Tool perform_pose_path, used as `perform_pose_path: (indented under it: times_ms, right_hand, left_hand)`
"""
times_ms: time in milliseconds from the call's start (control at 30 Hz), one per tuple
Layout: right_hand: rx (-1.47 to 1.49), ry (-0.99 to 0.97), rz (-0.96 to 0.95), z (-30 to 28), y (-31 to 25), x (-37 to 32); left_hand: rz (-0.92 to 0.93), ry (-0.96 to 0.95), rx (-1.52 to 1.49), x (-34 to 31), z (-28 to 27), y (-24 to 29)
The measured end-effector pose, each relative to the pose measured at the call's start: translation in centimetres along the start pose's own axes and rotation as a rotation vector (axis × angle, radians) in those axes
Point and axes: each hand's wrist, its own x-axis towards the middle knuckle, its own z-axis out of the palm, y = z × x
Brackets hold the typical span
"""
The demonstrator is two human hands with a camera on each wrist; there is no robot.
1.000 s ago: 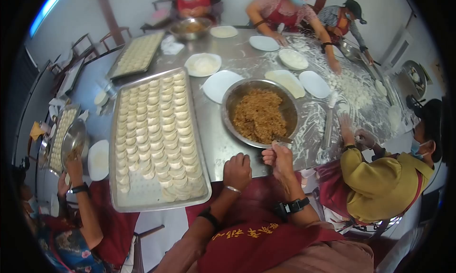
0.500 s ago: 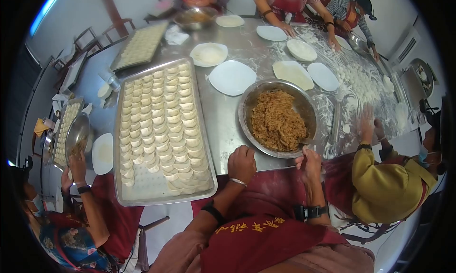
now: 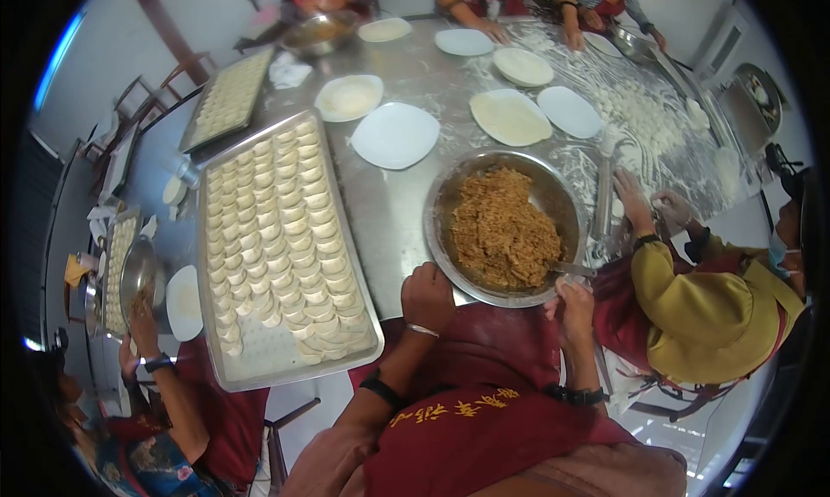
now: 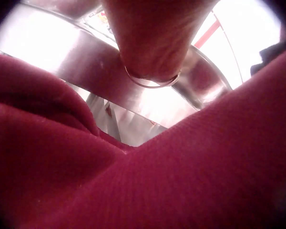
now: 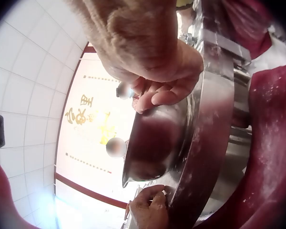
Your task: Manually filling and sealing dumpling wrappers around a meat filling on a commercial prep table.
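A steel bowl (image 3: 441, 250) of brown filling (image 3: 506, 229) stands at the near table edge, with a flat metal handle (image 3: 575, 269) leaning over its rim. My right hand (image 3: 575, 305) grips the bowl's near right rim below that handle; in the right wrist view the curled fingers of this right hand (image 5: 157, 90) lie at the bowl (image 5: 152, 143). My left hand (image 3: 428, 298) is curled at the table edge, close to the bowl's left side, with nothing seen in it. A large tray (image 3: 259, 359) with rows of folded dumplings (image 3: 277, 237) lies left of it.
Plates, one of them white (image 3: 396, 135), lie beyond the bowl. To the right are a rolling pin (image 3: 604, 190), floured dough pieces (image 3: 644, 121) and a person in a yellow top (image 3: 700, 315). Another person (image 3: 164, 393) works at the left with a bowl (image 3: 138, 276).
The bowl has shifted nearer to me and to the right, away from the plates, with my right hand at its rim. My left hand stays curled by the table edge.
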Motion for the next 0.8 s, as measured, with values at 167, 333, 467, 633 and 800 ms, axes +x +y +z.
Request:
perform_pose_path:
  times_ms: [167,333,467,633,800]
  right_hand:
    - [-0.049,-0.025,-0.033,-0.1,0.4,0.3]
    - [-0.213,0.024,-0.041,0.9,-0.3,-0.1]
    - [-0.252,0.021,0.001,1.1,-0.6,-0.2]
    - [-0.277,-0.017,-0.060,1.4,0.3,0.4]
    - [-0.292,-0.028,-0.071,1.6,-0.2,0.2]
  left_hand:
    - [0.000,-0.009,0.002,0.4,-0.4,0.4]
    - [-0.001,-0.012,0.017,0.4,-0.3,0.4]
    - [0.004,-0.014,0.000,0.7,-0.5,0.6]
    - [0.000,0.001,-0.041,0.5,-0.1,0.1]
    - [-0.023,-0.015,-0.053,0.3,-0.1,-0.1]
